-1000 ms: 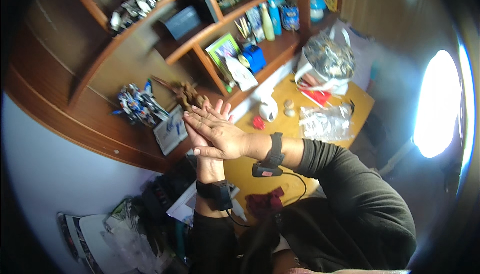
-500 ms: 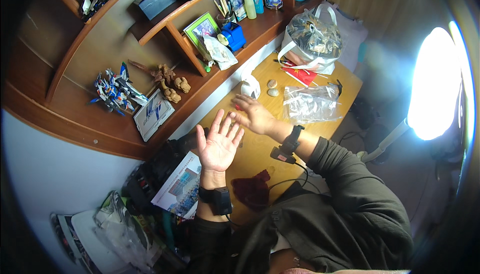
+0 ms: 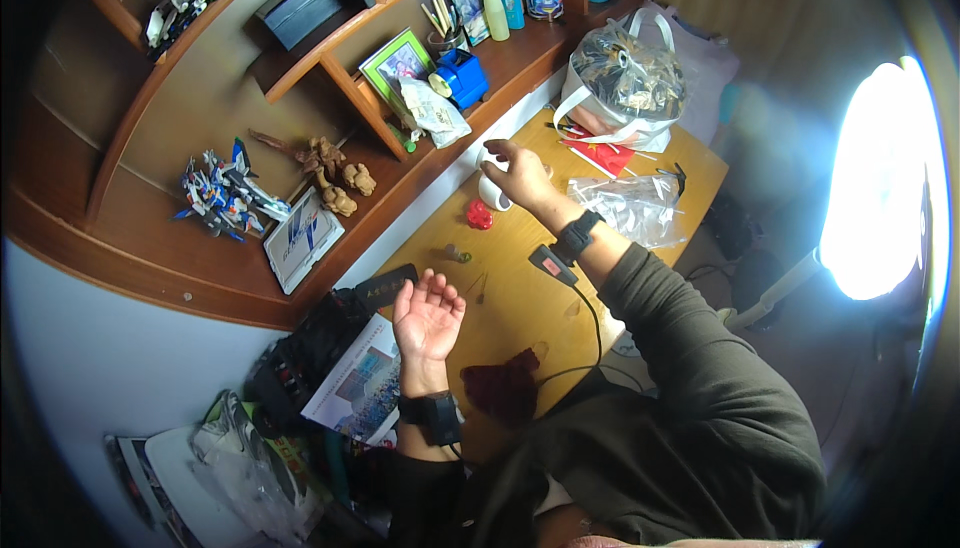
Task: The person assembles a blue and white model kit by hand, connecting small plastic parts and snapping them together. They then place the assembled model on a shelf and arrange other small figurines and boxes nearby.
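Up by the shelf edge, the right hand (image 3: 518, 176) closes its fingers over a white cup (image 3: 492, 191) standing upright on the wooden desk (image 3: 520, 293); the hand hides its rim. Just beside it sits a small red thing (image 3: 480, 215), a clear plastic bag (image 3: 625, 206) lies nearby, and the left hand (image 3: 428, 316) hovers open, palm up, holding nothing.

wooden desk (image 3: 655, 148) standing against wooden wall shelving (image 3: 150, 238); bright window light (image 3: 880, 178) glaring at right; pale wall (image 3: 90, 348) showing below.
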`<state>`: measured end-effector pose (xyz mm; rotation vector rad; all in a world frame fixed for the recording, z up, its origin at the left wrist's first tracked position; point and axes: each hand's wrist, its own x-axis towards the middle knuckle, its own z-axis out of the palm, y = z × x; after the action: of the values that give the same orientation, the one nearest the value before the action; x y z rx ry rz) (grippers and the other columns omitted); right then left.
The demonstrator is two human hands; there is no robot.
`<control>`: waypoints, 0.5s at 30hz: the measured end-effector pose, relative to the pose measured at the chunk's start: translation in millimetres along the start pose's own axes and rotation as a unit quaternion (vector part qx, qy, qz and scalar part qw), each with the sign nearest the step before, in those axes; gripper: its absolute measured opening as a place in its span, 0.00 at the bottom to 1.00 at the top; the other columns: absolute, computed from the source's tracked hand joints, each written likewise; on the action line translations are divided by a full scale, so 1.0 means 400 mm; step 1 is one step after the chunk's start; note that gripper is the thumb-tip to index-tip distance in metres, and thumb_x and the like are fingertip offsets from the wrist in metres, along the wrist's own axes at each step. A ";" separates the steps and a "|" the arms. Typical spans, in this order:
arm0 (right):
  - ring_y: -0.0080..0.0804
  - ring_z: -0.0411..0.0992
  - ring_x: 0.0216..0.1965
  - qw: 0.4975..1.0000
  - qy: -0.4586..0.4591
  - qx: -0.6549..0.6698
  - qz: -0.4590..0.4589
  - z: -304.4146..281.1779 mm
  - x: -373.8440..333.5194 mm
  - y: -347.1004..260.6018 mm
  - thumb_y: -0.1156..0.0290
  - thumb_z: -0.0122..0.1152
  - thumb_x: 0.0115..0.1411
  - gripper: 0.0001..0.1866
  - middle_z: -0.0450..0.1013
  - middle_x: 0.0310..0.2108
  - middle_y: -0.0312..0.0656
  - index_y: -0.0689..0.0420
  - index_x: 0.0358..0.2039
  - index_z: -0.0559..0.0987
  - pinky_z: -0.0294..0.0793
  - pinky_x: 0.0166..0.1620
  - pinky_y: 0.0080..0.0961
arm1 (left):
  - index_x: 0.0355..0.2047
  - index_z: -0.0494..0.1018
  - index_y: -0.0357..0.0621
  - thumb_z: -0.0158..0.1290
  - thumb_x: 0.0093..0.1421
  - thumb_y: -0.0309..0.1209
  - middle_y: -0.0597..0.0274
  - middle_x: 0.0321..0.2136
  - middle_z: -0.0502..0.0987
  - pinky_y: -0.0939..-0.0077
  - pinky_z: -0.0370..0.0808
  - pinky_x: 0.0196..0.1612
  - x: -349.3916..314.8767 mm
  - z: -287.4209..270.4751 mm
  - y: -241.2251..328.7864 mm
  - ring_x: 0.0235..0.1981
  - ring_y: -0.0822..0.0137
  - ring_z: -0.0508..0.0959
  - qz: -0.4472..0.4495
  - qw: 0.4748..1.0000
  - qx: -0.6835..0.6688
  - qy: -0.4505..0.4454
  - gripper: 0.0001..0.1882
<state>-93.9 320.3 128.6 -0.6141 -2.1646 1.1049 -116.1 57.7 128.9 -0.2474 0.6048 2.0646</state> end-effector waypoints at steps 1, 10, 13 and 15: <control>0.46 0.73 0.41 1.000 0.007 0.009 -0.012 0.002 0.025 0.001 0.65 0.57 0.50 0.20 0.73 0.38 0.53 0.61 0.43 0.74 0.71 0.45 0.33 | 0.34 0.74 0.44 0.45 0.59 0.42 0.63 0.29 0.75 0.67 0.67 0.39 -0.003 -0.005 0.004 0.32 0.64 0.72 0.004 1.000 0.001 0.006 0.15; 0.46 0.71 0.44 0.997 0.008 -0.024 0.068 0.019 0.285 0.065 0.61 0.65 0.43 0.35 0.72 0.40 0.55 0.60 0.52 0.66 0.69 0.48 0.33 | 0.32 0.72 0.46 0.44 0.59 0.40 0.65 0.27 0.73 0.68 0.68 0.37 -0.019 -0.041 0.037 0.30 0.66 0.70 0.048 0.996 0.001 0.072 0.13; 0.47 0.67 0.49 0.990 0.002 -0.077 0.120 0.042 0.353 0.076 0.59 0.68 0.40 0.45 0.69 0.45 0.54 0.56 0.58 0.58 0.67 0.51 0.32 | 0.32 0.71 0.47 0.44 0.59 0.40 0.65 0.27 0.72 0.68 0.68 0.37 -0.014 -0.052 0.040 0.30 0.66 0.70 0.055 0.995 0.004 0.087 0.12; 0.47 0.65 0.52 0.990 0.010 -0.092 0.106 0.055 0.379 0.079 0.57 0.68 0.40 0.49 0.66 0.49 0.55 0.58 0.59 0.54 0.65 0.53 0.32 | 0.32 0.71 0.47 0.43 0.60 0.40 0.66 0.27 0.72 0.67 0.69 0.36 -0.009 -0.063 0.039 0.30 0.66 0.70 0.056 0.994 0.007 0.094 0.12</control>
<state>-211.2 423.1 140.2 -0.9533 -2.2391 1.0065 -128.9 35.4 113.7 -0.4106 0.7631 2.1596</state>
